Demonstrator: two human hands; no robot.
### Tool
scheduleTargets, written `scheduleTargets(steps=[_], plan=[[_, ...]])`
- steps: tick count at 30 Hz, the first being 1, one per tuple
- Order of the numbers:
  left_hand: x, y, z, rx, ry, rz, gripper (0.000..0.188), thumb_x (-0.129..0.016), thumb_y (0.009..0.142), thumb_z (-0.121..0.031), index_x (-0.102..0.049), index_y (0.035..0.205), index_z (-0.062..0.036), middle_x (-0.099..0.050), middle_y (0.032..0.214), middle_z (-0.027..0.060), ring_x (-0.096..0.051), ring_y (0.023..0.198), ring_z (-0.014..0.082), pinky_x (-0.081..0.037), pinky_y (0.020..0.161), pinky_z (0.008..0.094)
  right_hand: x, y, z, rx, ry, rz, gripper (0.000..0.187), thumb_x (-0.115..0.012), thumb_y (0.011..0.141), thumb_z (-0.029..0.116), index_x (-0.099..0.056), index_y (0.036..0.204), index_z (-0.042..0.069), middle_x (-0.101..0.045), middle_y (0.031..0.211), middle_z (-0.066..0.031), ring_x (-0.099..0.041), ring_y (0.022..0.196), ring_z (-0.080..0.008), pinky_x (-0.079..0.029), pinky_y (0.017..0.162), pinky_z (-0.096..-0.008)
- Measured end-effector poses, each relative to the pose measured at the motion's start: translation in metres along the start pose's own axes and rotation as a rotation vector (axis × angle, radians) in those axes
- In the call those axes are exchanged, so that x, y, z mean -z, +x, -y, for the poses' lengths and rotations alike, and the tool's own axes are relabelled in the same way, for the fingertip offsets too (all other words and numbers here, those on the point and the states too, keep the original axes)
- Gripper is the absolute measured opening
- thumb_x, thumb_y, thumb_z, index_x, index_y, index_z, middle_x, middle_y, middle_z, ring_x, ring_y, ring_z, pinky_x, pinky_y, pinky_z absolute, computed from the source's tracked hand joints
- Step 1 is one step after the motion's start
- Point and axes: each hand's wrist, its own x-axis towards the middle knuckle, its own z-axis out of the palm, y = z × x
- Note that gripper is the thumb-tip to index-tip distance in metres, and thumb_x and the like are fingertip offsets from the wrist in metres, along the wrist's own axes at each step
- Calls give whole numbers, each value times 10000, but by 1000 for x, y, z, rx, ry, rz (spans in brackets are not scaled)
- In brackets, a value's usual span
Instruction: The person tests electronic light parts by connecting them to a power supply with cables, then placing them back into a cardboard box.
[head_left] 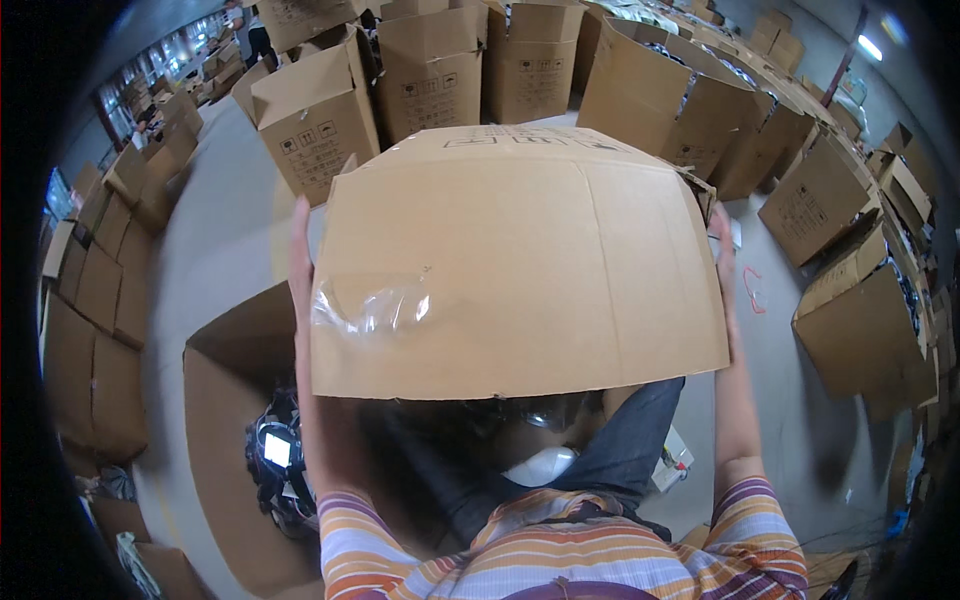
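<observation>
Large brown cardboard box [500,270]: raised in front of the person's torso, above the lap, a broad creased face toward the head camera.
Left hand [301,240]: nearly flat along the box's left side, holding it from there; the fingertips point up and away.
Right hand [722,245]: supporting the opposite side, near the upper corner; some fingers are hard to make out.
Slip: with the load seemingly pinched between two palms, uneven or eased pressure could let it slide or tip toward the knees.
Ragged upper-right corner: the frayed cardboard there might tear if pushed hard.
Shiny clear tape patch [372,308]: wrinkled and perhaps loose, so it could peel or snag.
Blocked view: the broad face hides much of what lies beyond, making a knock against the open brown cardboard carton [225,440] at lower left likelier; black gear [275,455] with a bright white rectangle sits inside it.
Floor: smooth grey [195,300], with a thin red loop [754,289] lying to the right, a possible snag underfoot.
Room: a large hall, tall printed cartons [430,95] ranged ahead, more brown cartons [865,325] at right, stacked cartons [95,360] at left, and a lit ceiling tube [869,47] above.
</observation>
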Motion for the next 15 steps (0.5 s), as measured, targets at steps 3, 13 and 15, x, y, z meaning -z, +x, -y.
scheduleTargets(steps=[3,13,15], plan=[[-7,15,18,176,-417,170,192,-514,748,-179,-523,817,0,-548,756,89,-520,685,206,-398,618,308,2,27,12,949,-1055,209,311,-451,769,199,-483,1005,1,-461,1086,-119,-403,1041,-211,-286,884,-271],[-92,86,7,30,405,542,461,-475,743,-389,-420,1110,-115,-448,1112,75,-381,1065,239,-287,881,371,-40,138,13,751,-1783,-111,388,-527,729,293,-478,1024,47,-535,976,-97,-480,950,-245,-371,798,-325],[-62,73,-12,-161,277,647,483,-482,732,-400,-408,1128,-133,-407,1157,52,-351,1091,223,-292,886,364,-12,144,13,1115,-1364,286,310,-509,739,291,-503,977,93,-527,995,-83,-474,960,-243,-345,835,-331]])
